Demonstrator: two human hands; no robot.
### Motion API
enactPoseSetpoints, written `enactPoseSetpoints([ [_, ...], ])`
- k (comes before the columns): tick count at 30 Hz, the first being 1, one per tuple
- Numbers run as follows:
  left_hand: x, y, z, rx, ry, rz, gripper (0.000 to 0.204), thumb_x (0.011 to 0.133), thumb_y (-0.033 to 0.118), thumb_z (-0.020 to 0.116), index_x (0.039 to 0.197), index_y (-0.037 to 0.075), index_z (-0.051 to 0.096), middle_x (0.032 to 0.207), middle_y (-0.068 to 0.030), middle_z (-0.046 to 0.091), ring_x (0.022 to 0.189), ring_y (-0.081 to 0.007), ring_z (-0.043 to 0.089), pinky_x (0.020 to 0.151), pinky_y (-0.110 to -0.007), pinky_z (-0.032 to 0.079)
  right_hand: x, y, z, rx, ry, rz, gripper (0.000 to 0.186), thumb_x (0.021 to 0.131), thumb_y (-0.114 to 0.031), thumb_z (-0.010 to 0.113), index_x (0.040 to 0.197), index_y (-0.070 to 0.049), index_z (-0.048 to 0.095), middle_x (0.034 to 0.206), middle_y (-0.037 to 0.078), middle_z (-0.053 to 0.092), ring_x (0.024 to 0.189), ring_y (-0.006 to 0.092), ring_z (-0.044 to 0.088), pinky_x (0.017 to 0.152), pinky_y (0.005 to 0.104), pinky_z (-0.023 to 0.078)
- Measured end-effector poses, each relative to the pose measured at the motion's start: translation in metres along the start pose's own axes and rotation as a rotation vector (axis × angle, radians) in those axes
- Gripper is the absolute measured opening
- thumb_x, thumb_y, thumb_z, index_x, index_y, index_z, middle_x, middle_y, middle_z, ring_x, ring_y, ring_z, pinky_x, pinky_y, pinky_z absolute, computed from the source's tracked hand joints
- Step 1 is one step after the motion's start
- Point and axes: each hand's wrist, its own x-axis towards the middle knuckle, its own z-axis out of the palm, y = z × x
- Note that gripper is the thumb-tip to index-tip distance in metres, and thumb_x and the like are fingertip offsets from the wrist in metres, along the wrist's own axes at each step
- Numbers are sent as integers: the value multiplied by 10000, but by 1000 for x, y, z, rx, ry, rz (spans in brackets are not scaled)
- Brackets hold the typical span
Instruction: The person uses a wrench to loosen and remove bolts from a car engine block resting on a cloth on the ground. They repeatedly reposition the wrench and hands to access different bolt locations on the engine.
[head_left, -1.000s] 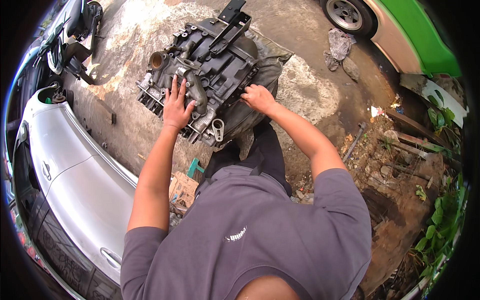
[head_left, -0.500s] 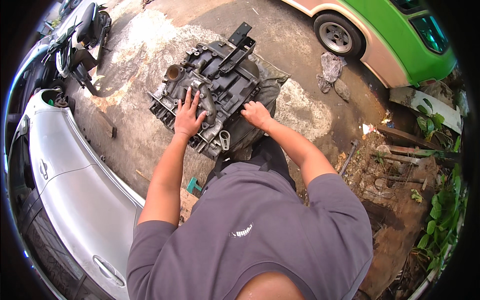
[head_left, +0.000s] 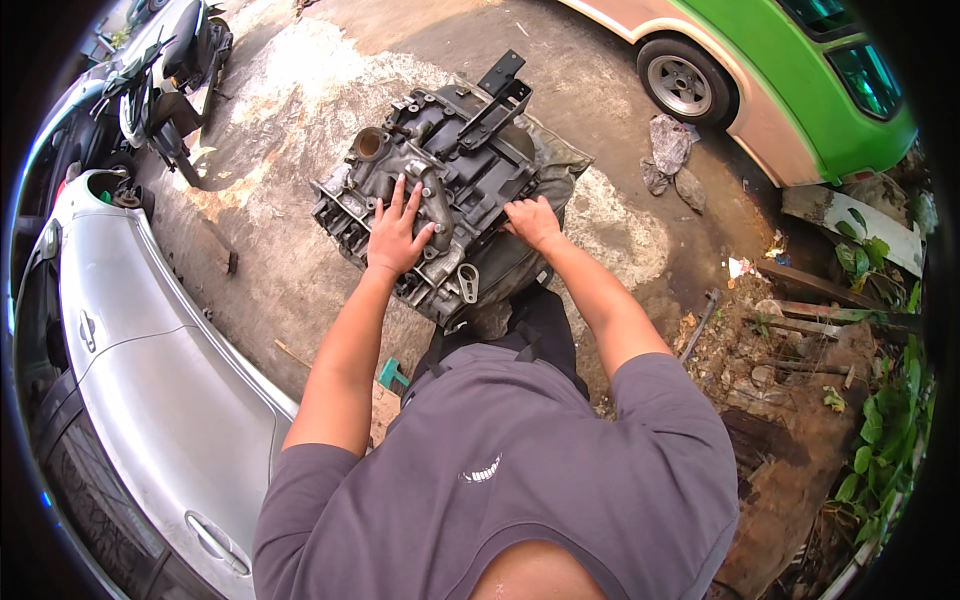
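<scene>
A greasy, dark metal engine (head_left: 470, 185) sits on the ground before me, on a dark, crumpled sheet (head_left: 555, 175). My left hand (head_left: 397, 238) lies on its near side, fingers spread flat over a grey cast pipe (head_left: 437, 212). At the engine's right edge my right hand (head_left: 533, 220) is closed, fingers curled against the rim; their tips are partly hidden. A round, rusty-brown opening (head_left: 368, 145) faces up beyond my left hand. A black bracket (head_left: 497, 100) stands up at the far end, and a slotted metal tab (head_left: 468, 283) is at the near corner.
A silver car (head_left: 150, 330) stands close on the left, with motorbikes (head_left: 165, 95) beyond it. A green and tan van (head_left: 770, 90) is at the far right. Wood scraps (head_left: 810, 310), a metal bar (head_left: 698, 325) and leafy plants (head_left: 870, 420) lie right; a small green object (head_left: 392, 374) is near my leg.
The engine and both hands appear slightly further right and lower in the picture, as the whole view has shifted. Both hands keep the same places on the engine.
</scene>
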Motion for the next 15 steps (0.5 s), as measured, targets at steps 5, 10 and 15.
enactPoseSetpoints([
  [5, 0, -1, 1, 13, -21, 7, 758, 911, 496, 568, 1561, 217, 297, 1629, -138, 210, 1404, -366, 372, 1166, -545, 260, -1, 5, 13, 134, -16, 190, 329, 748, -429, 776, 928, -182, 652, 914, 0, 689, 874, 199, 687, 786, 411, 445],
  [10, 3, -3, 1, 42, -52, 11, 782, 911, 499, 562, 1568, 188, 273, 1632, -155, 189, 1419, -367, 348, 1170, -547, 245, -11, -2, 18, 244, 88, 280, 429, 735, -426, 784, 1055, -159, 682, 959, 30, 683, 909, 217, 675, 759, 396, 448],
  [15, 3, -4, 3, 52, -56, 19, 791, 913, 498, 551, 1574, 188, 248, 1635, -160, 176, 1425, -364, 340, 1170, -553, 238, -19, -11, 22, 528, 239, 359, 461, 738, -330, 817, 1057, -54, 632, 981, 147, 658, 949, 330, 646, 798, 437, 493],
])
